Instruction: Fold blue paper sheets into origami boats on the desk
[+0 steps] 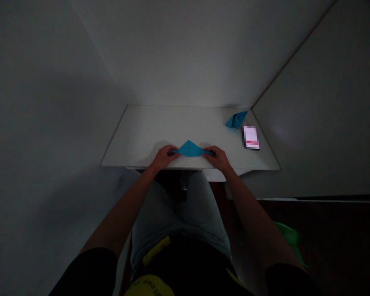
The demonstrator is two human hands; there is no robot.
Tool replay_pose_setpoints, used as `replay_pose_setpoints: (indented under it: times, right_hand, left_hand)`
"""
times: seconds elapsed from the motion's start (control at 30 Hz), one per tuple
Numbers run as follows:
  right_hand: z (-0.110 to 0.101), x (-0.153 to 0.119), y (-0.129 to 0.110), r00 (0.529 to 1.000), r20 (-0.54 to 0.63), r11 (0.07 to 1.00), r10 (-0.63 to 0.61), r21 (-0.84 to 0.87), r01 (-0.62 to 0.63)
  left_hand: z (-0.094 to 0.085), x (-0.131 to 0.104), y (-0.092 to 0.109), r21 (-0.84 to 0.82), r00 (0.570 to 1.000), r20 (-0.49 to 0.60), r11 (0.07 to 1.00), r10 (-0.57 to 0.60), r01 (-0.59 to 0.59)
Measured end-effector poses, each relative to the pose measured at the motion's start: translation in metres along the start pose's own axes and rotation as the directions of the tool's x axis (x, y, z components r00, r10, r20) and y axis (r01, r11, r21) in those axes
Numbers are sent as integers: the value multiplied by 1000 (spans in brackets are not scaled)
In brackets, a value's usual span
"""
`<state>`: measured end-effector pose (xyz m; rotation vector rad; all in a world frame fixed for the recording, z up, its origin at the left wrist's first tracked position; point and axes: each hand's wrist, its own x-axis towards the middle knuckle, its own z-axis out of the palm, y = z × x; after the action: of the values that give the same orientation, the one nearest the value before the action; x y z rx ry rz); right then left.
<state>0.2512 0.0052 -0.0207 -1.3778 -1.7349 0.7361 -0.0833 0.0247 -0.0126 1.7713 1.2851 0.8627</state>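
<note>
A folded blue paper (189, 149), with a raised peak in its middle and two narrow ends, is held low over the front part of the white table (148, 127). My left hand (166, 156) pinches its left end between thumb and fingers. At the right end, my right hand (216, 157) grips the paper in the same way. Whether the paper touches the tabletop cannot be made out.
Another folded blue paper piece (237, 120) lies at the table's back right corner. Just in front of it is a phone (250, 137) with a lit, blurred screen. Walls border the table behind and at the sides. A green object (288, 235) stands low at the right.
</note>
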Motion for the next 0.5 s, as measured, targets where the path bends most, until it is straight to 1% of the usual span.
replay_pose_setpoints:
  times: [0.1, 0.27, 0.5]
  right_hand:
    - [1, 1, 2, 1000, 13, 1000, -16, -19, 16]
    - [2, 1, 1, 999, 22, 997, -23, -69, 25]
    - [4, 3, -3, 999, -33, 994, -8, -112, 5]
  left_hand:
    - [0, -1, 2, -15, 1000, -6, 1000, -11, 10]
    - [0, -2, 8, 0, 999, -51, 1000, -13, 13]
    - [2, -2, 6, -35, 998, -63, 999, -20, 18]
